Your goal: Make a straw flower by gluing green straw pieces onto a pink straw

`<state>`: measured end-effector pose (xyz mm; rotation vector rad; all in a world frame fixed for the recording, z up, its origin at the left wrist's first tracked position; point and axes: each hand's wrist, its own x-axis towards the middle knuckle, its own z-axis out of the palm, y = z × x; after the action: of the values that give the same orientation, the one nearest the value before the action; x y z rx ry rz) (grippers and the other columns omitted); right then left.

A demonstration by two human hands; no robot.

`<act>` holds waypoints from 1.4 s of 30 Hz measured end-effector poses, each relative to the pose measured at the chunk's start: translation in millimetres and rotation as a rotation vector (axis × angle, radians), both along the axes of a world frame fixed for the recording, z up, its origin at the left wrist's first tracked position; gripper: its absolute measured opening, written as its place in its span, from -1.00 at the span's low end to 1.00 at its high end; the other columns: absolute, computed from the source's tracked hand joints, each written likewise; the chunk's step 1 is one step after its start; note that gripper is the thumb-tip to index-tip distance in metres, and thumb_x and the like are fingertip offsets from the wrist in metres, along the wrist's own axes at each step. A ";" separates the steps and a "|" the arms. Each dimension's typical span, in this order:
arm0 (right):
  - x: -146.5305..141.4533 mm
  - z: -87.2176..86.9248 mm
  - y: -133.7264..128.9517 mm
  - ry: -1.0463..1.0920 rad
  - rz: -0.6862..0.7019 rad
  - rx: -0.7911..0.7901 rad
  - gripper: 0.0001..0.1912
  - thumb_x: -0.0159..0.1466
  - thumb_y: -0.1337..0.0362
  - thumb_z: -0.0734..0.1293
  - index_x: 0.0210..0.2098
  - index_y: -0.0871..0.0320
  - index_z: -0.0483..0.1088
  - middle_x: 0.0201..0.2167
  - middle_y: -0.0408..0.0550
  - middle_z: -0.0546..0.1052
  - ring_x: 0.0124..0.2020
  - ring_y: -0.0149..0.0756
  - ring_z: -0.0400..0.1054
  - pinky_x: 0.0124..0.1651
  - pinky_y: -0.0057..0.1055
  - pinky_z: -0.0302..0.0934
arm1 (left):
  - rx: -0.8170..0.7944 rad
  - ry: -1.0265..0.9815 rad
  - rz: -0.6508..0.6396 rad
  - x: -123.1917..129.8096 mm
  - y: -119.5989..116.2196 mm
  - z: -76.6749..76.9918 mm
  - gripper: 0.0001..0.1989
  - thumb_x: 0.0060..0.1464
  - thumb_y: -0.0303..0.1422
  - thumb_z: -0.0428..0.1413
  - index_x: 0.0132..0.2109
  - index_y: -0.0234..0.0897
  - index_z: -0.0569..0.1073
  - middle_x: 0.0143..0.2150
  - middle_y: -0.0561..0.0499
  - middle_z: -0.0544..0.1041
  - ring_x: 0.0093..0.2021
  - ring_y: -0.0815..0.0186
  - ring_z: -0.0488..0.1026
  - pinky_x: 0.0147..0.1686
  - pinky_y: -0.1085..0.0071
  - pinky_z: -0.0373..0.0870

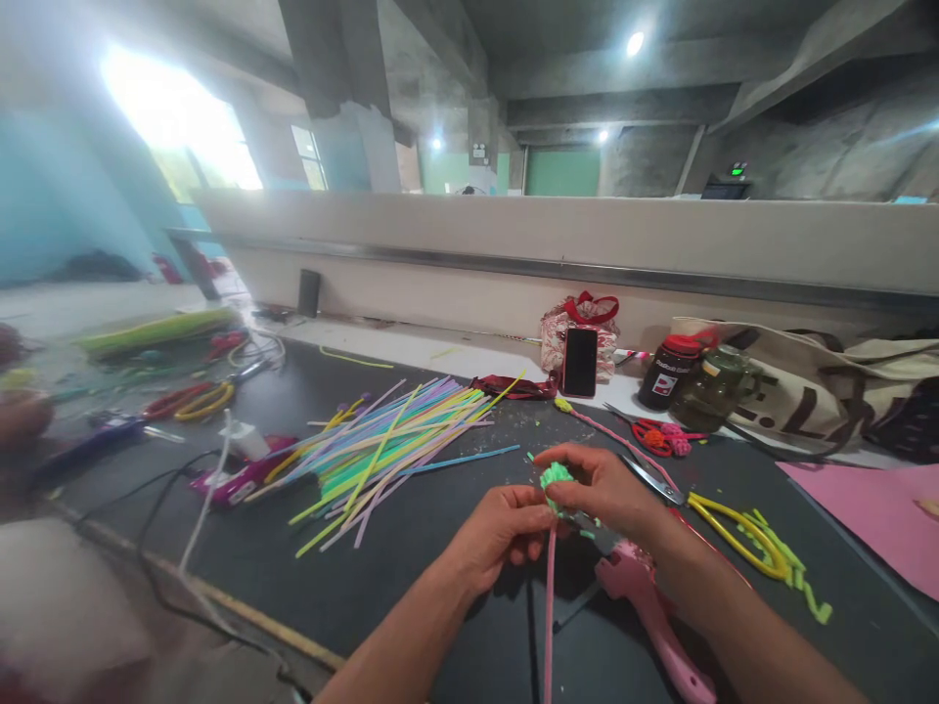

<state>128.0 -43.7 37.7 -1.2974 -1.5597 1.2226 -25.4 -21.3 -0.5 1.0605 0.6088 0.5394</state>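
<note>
Just below the middle of the view, a bright green fuzzy flower head sits atop a pink pipe-cleaner stem that hangs down toward me. My left hand is closed, pinching where stem and head meet. Around the head's right side, the fingers of my right hand are closed too. Beneath my right wrist lies a pink glue gun, partly hidden. Yellow-handled scissors rest right of that wrist, beside green cut pieces.
A heap of pastel pipe cleaners spreads to the left on the dark table. Behind stand a phone, a dark bottle, a greenish jug and a canvas bag. Pink paper lies right; cables trail left.
</note>
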 end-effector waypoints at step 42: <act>7.6 4.2 -2.8 0.169 0.201 0.125 -0.68 -0.07 0.30 0.40 -0.28 0.11 0.37 -0.38 -0.18 0.29 -0.42 -0.43 0.18 -0.40 -0.50 0.08 | -0.246 -0.121 -0.012 -5.6 0.0 1.5 -0.77 -0.26 -0.33 0.18 -0.43 -0.41 0.38 -0.63 0.02 0.43 -0.68 0.47 0.34 -0.73 0.63 0.11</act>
<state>135.6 -46.5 41.9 -0.9503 -1.6439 1.2995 -31.0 -21.3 1.1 0.7928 0.5462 0.5004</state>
